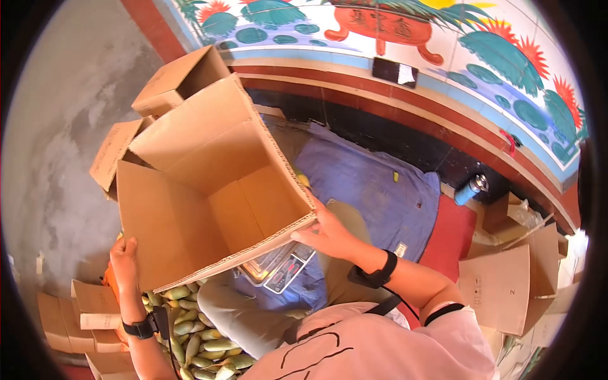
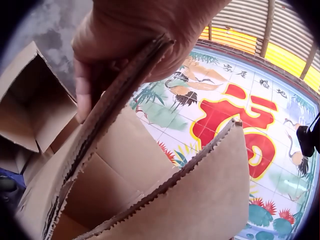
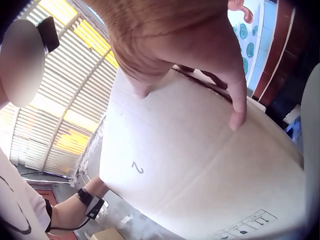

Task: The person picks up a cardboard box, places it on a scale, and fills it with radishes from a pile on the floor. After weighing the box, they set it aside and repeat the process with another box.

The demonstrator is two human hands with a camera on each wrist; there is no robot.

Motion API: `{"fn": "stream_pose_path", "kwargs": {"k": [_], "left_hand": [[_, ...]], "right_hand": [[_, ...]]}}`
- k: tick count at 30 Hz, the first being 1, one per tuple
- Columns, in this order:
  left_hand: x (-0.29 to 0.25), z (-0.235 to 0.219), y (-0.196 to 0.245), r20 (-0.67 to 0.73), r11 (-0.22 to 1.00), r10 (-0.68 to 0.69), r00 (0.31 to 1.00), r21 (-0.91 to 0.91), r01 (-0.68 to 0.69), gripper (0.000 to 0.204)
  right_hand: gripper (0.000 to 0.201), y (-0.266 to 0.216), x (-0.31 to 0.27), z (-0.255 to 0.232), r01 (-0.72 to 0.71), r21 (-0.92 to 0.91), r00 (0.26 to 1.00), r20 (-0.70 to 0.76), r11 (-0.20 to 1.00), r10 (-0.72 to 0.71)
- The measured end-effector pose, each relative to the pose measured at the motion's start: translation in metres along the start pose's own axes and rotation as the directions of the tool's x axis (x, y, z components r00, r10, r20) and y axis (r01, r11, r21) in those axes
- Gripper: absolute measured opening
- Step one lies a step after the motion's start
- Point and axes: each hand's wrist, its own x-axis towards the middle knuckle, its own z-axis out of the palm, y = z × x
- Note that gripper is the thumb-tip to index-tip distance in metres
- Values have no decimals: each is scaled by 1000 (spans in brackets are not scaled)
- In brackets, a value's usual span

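Both hands hold a large cardboard box (image 1: 253,199), tilted with its open top toward the head camera. At its near left corner my left hand (image 1: 125,259) grips the wall. The left wrist view shows that hand (image 2: 145,37) over the corrugated edge, with fingers on the far side. My right hand (image 1: 330,235) pinches the right corner. From the right wrist view, the thumb and fingers of this hand (image 3: 185,55) straddle the rim. A printed "2" marks the box's outer wall (image 3: 160,145). Under the box, a digital scale (image 1: 288,269) is partly hidden.
Long green-yellow produce (image 1: 202,342) lies heaped at lower left. Other open cardboard boxes (image 1: 168,88) stand behind the held one, and more boxes (image 1: 497,288) stand at right. A blue cloth (image 1: 373,183) covers the floor, with a blue bottle (image 1: 470,190) by the wall.
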Motion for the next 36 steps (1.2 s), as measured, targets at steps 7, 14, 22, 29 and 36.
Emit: {"fn": "stream_pose_path", "kwargs": {"k": [7,14,22,29,36], "left_hand": [[-7,-3,6,-13,1000,-25,1000,-18,25,17],[-4,6,-61,3,993,13,1000,118,-13,21],[11,-17,-118,248,981,-195,949,64,185,27],[7,-5,-130,266,980,-188,946,-15,199,30],[4,1,-137,247,970,-199,948,-86,226,33]], "right_hand": [[82,3,14,4,60,-34,997,49,998,-58],[76,32,29,2,109,-149,993,-30,983,-115],[54,10,-52,-111,32,-828,880,-242,559,-409],[69,-43,-286,-306,-920,-301,388,-615,-250,-686],[32,-42,-412,-302,-959,140,-98,-980,-247,-173]]}}
